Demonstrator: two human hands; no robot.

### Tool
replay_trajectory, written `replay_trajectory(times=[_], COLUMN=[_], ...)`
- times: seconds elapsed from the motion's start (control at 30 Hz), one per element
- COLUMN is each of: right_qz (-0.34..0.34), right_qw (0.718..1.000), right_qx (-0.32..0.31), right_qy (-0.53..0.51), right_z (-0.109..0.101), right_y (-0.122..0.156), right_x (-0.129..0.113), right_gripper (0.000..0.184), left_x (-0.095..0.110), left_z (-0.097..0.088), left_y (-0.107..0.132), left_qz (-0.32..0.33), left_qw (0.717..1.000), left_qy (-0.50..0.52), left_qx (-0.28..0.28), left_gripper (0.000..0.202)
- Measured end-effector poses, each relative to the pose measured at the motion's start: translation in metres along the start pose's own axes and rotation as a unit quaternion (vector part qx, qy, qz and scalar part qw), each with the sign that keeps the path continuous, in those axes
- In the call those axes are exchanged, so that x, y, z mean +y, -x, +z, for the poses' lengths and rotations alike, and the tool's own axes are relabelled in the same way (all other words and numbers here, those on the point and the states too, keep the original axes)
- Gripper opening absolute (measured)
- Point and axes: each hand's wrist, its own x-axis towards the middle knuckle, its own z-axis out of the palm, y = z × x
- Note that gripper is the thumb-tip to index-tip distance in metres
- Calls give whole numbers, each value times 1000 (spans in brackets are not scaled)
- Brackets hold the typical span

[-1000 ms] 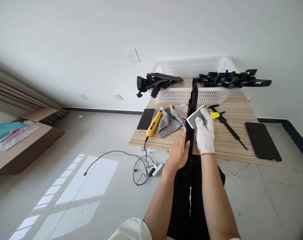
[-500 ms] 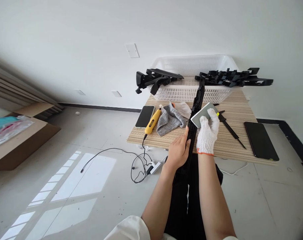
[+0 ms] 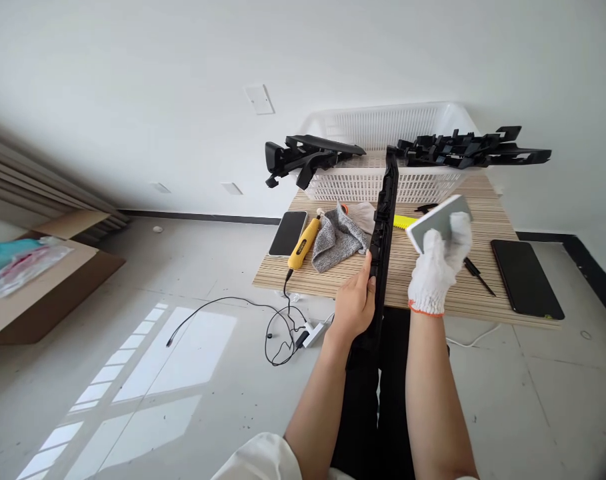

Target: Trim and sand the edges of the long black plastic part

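My bare left hand [image 3: 355,300] is closed around the near part of a long black plastic trim strip [image 3: 384,213], its index finger stretched along the side. The strip stands lengthwise away from me, its far end at the basket's front rim. In a white knit glove with an orange cuff, my right hand [image 3: 437,270] grips a flat grey-green sanding block [image 3: 439,221] with a white edge. The block is to the right of the strip, apart from it. A yellow piece with a toothed edge [image 3: 404,222] lies between strip and block.
Black plastic parts [image 3: 323,157] and more dark parts [image 3: 463,150] lie across a white basket [image 3: 353,187]. On the striped table [image 3: 497,303] are a yellow rotary tool [image 3: 303,245], grey cloth [image 3: 337,240], two phones [image 3: 287,233] and a black screwdriver-like tool [image 3: 477,275]. Cables [image 3: 267,340] trail on the floor.
My right hand has moved right with the sanding block, off the strip, and the block is tilted more. The strip's far end has shifted slightly left. The yellow toothed piece is now more exposed.
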Motion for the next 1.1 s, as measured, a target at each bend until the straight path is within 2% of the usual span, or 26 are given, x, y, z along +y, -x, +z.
replay_trajectory(times=[0.07, 0.13, 0.23, 0.4, 0.53, 0.6, 0.73, 0.83, 0.97, 1.03, 1.1], right_qz=[-16, -11, 8, 24, 68, 111, 214, 263, 272, 272, 279], right_qw=[999, 995, 984, 983, 987, 982, 958, 948, 957, 955, 942], right_qx=[-29, -92, -146, -159, -135, -144, -189, -178, -96, -114, -186], right_qy=[2, 38, 98, 84, 55, 42, 33, 31, -21, -29, -21], right_z=[6, 9, 9, 6, 7, 6, 2, 0, -1, -3, -7], right_y=[5, 9, 13, 11, 8, 5, 1, -2, -2, -2, 0], right_x=[0, 1, 2, 6, 9, 7, -2, -2, -1, -4, -7], right_gripper=[51, 48, 53, 67, 82, 73, 41, 39, 38, 37, 36], left_x=[0, 0, -1, -1, -1, 0, 1, 0, -1, -1, -1], left_z=[0, 1, 1, 2, 2, 1, 0, 0, 1, 1, 1], left_y=[0, 0, 1, 1, 1, 1, 2, 2, 2, 2, 2], left_qz=[-4, -8, -15, -20, -21, -23, -27, -23, -20, -20, -25], left_qw=[1000, 1000, 1000, 1000, 1000, 1000, 999, 999, 999, 999, 999], left_qy=[6, 12, 18, 17, 19, 20, 26, 36, 44, 42, 38], left_qx=[-2, -3, 1, 2, 1, -2, -3, 2, 5, 5, 6], left_gripper=[58, 58, 59, 59, 59, 59, 59, 59, 60, 59, 59])
